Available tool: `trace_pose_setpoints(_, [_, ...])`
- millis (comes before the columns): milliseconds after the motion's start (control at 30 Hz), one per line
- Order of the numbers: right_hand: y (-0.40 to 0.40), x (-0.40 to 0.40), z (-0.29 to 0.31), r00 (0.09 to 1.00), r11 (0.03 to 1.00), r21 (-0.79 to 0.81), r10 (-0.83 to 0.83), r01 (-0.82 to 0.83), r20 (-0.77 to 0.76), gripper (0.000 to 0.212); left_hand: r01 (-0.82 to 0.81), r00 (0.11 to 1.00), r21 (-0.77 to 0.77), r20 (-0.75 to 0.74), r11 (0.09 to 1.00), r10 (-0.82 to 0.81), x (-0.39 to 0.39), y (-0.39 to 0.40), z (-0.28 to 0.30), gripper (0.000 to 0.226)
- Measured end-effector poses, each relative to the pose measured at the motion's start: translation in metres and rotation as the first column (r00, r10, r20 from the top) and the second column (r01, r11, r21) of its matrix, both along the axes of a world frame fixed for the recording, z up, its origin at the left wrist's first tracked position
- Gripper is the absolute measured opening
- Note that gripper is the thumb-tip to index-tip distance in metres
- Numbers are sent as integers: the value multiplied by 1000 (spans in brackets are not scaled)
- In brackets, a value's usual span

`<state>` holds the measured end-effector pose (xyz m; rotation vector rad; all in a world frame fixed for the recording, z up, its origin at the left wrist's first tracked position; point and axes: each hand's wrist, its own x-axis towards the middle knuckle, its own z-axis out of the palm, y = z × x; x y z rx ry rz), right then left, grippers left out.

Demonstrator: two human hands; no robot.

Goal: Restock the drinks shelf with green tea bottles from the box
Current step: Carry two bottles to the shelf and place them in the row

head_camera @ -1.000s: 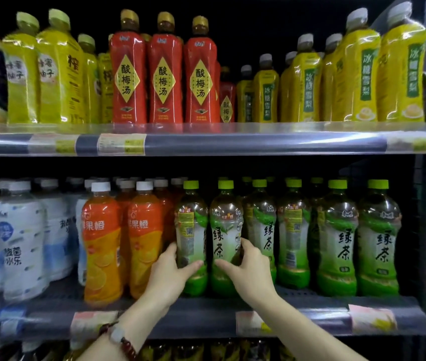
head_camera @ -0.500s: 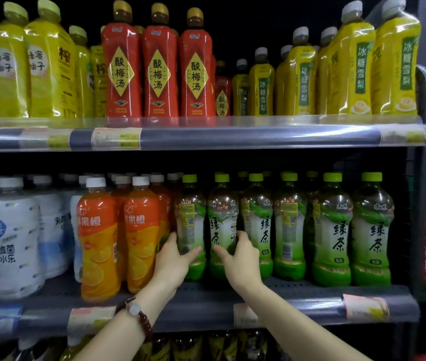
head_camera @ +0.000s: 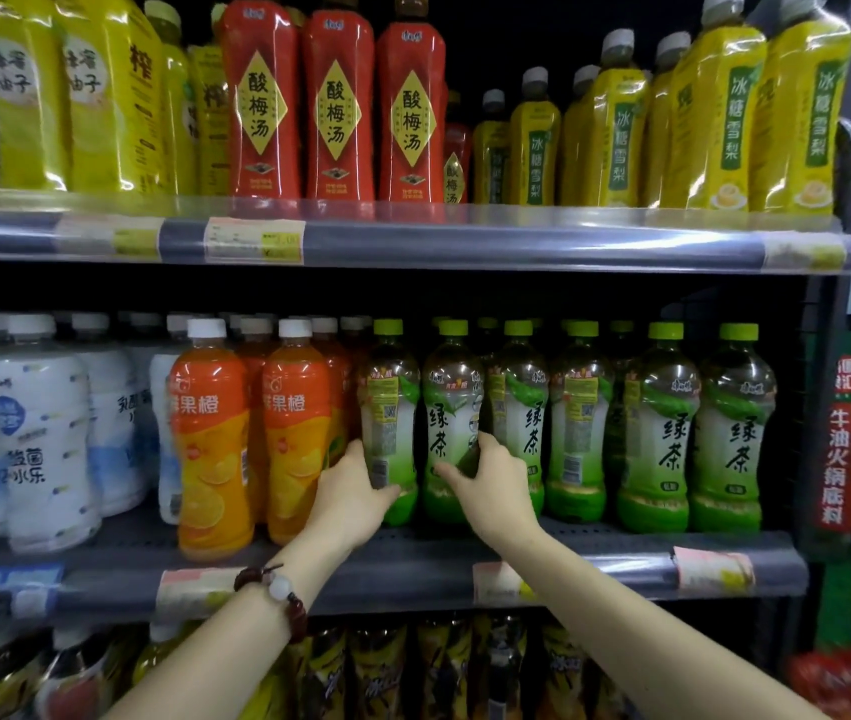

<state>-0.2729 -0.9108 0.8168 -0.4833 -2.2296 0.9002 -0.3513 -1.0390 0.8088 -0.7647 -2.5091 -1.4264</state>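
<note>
Left hand (head_camera: pixel 348 498) grips the lower body of the leftmost green tea bottle (head_camera: pixel 391 423); right hand (head_camera: pixel 491 485) grips the second green tea bottle (head_camera: pixel 452 423) beside it. Both bottles stand upright at the front edge of the middle shelf (head_camera: pixel 413 569), just right of the orange drink bottles (head_camera: pixel 257 433).

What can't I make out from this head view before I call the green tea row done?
- The box: not in the head view, so what is left in it is unknown.
- Rows behind the front green tea bottles: hidden by the front row and dark.
- Lower part of the bottle gripped by the left hand: covered by the fingers.
- Price tags on the shelf edge: too blurred to read.
- Bottom shelf bottles: dim, cut off by the lower edge.
</note>
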Motion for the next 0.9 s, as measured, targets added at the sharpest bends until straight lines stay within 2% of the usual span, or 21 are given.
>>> trace_pose_setpoints(67, [-1,3,-1,1000,999,36,-7,7,9,54,-7,999,-55,-44,998,5,3,-5,0,49])
trace_pose_setpoints(200, [0,13,-4,1000,999,52,-2,1,20,59,-27,991,-126,-134,992,10,12,-14,2,40])
trace_pose_setpoints(400, [23,44,-4,1000,991,133,6,-6,2,41,-83,943,-161,-333,983,25,34,-14,8,35])
trace_pose_setpoints(600, [68,100,-1,999,984,170,-48,52,-25,34,73,945,-170,-302,983,-122,72,32,11,33])
trace_pose_setpoints(900, [182,239,-19,962,936,231,-274,264,10,28,305,898,-238,-251,922,-362,188,173,-4,32])
